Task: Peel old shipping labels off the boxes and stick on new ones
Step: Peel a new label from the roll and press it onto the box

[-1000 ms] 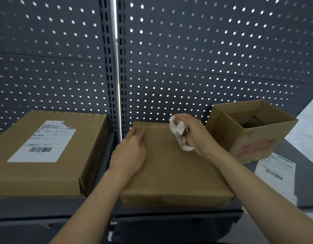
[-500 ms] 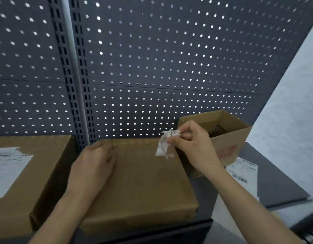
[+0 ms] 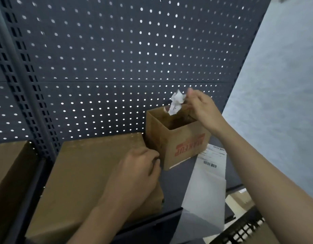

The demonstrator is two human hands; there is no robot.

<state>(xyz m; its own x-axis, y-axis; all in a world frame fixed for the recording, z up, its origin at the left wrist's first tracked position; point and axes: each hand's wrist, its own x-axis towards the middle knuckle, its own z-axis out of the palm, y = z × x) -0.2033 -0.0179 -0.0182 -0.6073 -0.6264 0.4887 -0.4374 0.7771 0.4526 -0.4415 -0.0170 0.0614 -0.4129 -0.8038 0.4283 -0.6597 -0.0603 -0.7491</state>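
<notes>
A flat brown box (image 3: 85, 173) with a bare top lies on the dark shelf in front of me. My left hand (image 3: 136, 175) rests on its right edge with the fingers curled over the side. My right hand (image 3: 201, 106) pinches a crumpled white old label (image 3: 177, 102) just above the mouth of a small open carton (image 3: 177, 143) with red lettering, which stands right of the flat box. A strip of new white labels (image 3: 208, 175) with a barcode lies on the shelf beside the carton and hangs over the front edge.
A dark pegboard wall (image 3: 117, 59) backs the shelf (image 3: 173, 184), with a slotted upright (image 3: 20, 81) at the left. Part of another brown box (image 3: 9, 164) shows at far left. A pale wall (image 3: 284, 85) is at the right; more cardboard sits below the shelf at lower right.
My right hand has carried the crumpled label rightward from over the flat box to above the open carton. My left hand slid to the flat box's right edge. The view swung right.
</notes>
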